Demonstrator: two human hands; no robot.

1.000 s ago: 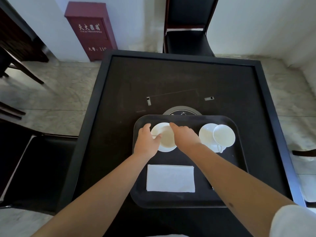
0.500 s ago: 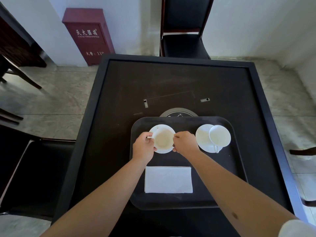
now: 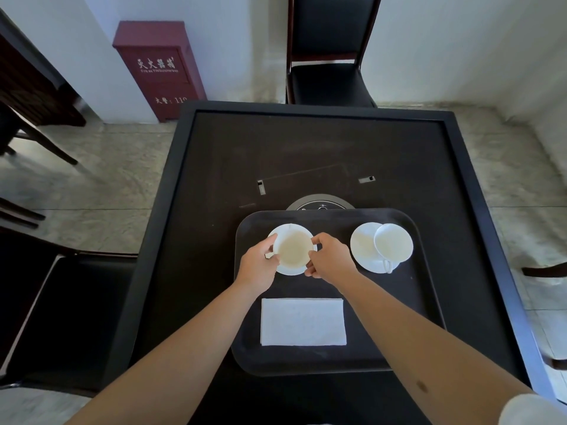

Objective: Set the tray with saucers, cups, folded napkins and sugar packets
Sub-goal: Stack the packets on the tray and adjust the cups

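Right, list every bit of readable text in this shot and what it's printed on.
"110", cut off by the table, after two blurred white characters: low on the red cabinet.
Four large white characters higher on it: blurred, not surely readable.
Small line beneath them: too small.
Round panel markings: too small.

A second ago both hands lay over the left saucer [image 3: 291, 269] in mid-frame, hiding its cup [image 3: 294, 246]. Now the left hand [image 3: 258, 264] and right hand [image 3: 331, 259] have drawn apart and grip the cup's opposite sides, its cream inside exposed.
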